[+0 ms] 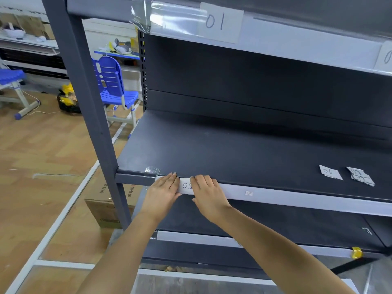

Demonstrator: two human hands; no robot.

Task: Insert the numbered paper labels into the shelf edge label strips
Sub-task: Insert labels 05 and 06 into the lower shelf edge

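A white paper label marked 05 point(186, 185) sits in the white label strip point(275, 197) on the middle shelf's front edge. My left hand point(163, 193) presses on the label's left end, fingers over the strip's top. My right hand point(209, 194) holds its right end the same way. On the dark shelf board point(233, 149) lie a loose label marked 06 point(329, 172) and a small stack of labels point(360, 176). The upper strip point(307, 42) carries label 01 point(219, 22); another label point(385, 57) is cut off at the right edge.
A grey shelf upright point(84, 98) stands to the left. A cardboard box point(110, 206) sits on the floor behind it. A blue chair point(114, 83) and a yellow-black bag point(67, 98) are further back. A lower strip point(201, 238) with yellow tape point(356, 252) runs below.
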